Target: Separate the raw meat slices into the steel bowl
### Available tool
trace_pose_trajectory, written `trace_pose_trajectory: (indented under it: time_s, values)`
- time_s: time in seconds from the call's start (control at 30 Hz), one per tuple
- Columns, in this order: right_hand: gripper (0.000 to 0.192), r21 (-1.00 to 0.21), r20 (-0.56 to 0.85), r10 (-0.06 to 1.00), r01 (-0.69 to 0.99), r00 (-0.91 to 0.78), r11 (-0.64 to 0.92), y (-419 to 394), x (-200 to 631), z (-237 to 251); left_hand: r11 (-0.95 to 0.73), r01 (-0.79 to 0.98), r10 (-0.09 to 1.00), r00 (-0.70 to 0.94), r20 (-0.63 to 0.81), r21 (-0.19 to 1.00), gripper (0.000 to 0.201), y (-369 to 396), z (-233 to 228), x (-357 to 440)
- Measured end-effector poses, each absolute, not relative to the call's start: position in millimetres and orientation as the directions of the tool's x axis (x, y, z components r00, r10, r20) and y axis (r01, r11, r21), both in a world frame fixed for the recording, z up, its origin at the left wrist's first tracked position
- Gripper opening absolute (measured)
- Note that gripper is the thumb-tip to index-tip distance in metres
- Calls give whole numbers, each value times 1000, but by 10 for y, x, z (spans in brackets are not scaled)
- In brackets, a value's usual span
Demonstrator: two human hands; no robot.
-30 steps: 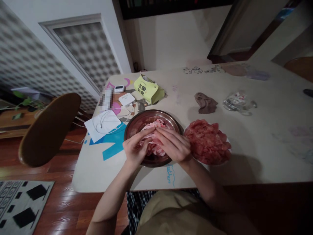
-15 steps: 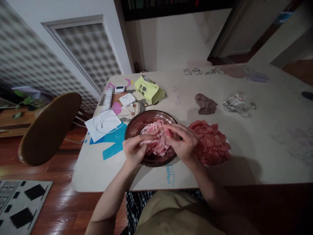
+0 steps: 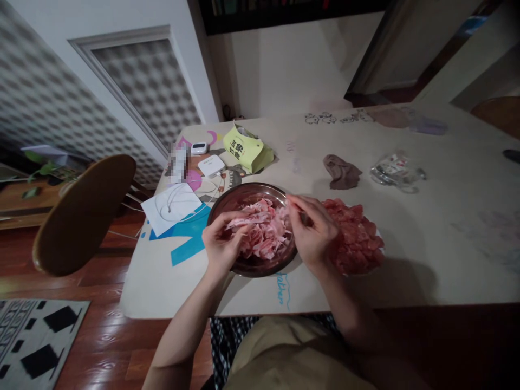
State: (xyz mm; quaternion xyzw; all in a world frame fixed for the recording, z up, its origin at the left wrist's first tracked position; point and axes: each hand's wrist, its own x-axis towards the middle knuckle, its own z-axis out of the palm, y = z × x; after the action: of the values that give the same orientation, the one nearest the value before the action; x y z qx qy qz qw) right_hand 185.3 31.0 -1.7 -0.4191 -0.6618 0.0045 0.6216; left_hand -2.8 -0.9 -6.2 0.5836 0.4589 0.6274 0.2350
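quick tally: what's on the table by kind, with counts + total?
Meat containers: 2, the metal bowl of pale meat strips that both hands work in, and the plate of red meat
White gadgets: 2
Yellow-green bag: 1
Brown cloth: 1
Clear wrapper: 1
White paper: 1
Total: 8

Left hand (image 3: 220, 244) and right hand (image 3: 313, 234) pinch pale meat strips (image 3: 262, 233) over a dark metal bowl (image 3: 239, 203), a plate of red meat chunks (image 3: 357, 238) just beyond the right hand.
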Motion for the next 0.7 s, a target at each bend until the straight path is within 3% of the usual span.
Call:
trace_pose_trajectory:
  time_s: [0.13, 0.3, 0.5, 0.7]
  values:
    - [23, -565, 792, 596, 522, 129, 639, 336, 1877, -25, -454, 246, 821, -257, 510, 856, 18, 12, 7, -13]
    - [29, -609, 720, 693, 450, -30, 653, 329, 1814, -60, -479, 321, 791, -246, 561, 817, 26, 38, 63, 0]
    - [31, -557, 724, 671, 439, -159, 705, 299, 1783, 4, -427, 313, 822, -256, 508, 848, 24, 26, 22, -18]
    - [39, -498, 758, 625, 453, -186, 739, 281, 1763, -9, -415, 344, 794, -315, 520, 842, 22, 43, 2, -29]
